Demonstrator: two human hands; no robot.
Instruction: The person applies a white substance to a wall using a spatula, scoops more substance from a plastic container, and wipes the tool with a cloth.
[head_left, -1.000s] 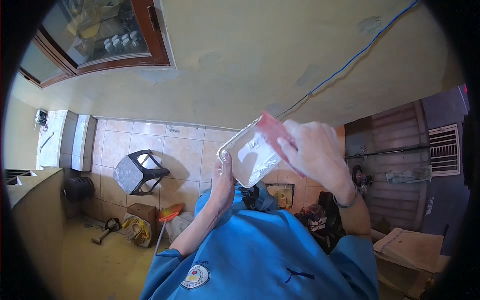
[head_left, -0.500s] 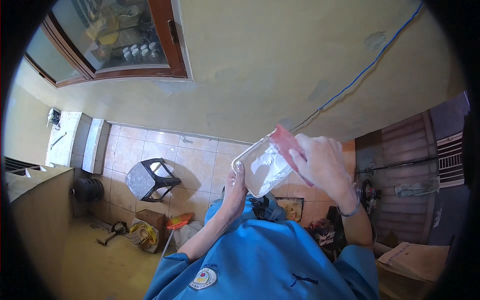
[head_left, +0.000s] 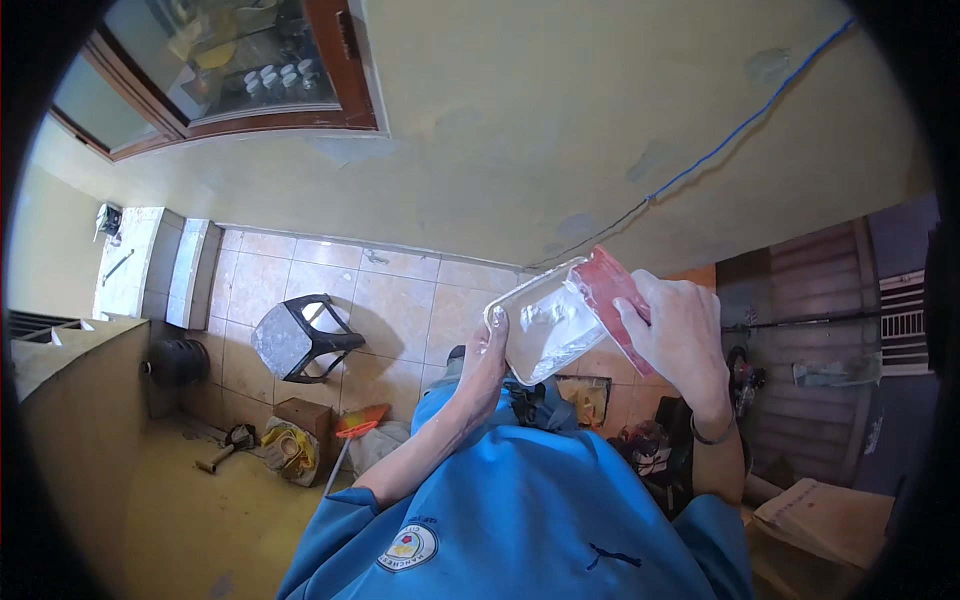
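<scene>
My left hand (head_left: 486, 358) grips the near-left side of a shallow, pale rectangular tray (head_left: 518, 346), with the thumb over its rim. Smooth white paste (head_left: 568, 338) lies in the tray, mostly toward its right side. In my right hand (head_left: 686, 335) is a flat red plastic scraper (head_left: 606, 290), pinched between thumb and fingers. Its blade is smeared with white and slants over the tray's right end, covering that edge. Whether the blade touches the paste is hard to make out.
Ahead stands a beige wall (head_left: 500, 180) with grey patches and a blue cable (head_left: 735, 135). A dark stool (head_left: 308, 338) is on the tiled floor to the left. Nearby are an orange broom (head_left: 362, 420), a hammer (head_left: 228, 452) and a cardboard box (head_left: 305, 415). A brown-framed window (head_left: 352, 90) is upper left.
The tray and both hands have shifted slightly right in view. The red scraper has moved right toward the tray's right end, now held more steadily.
</scene>
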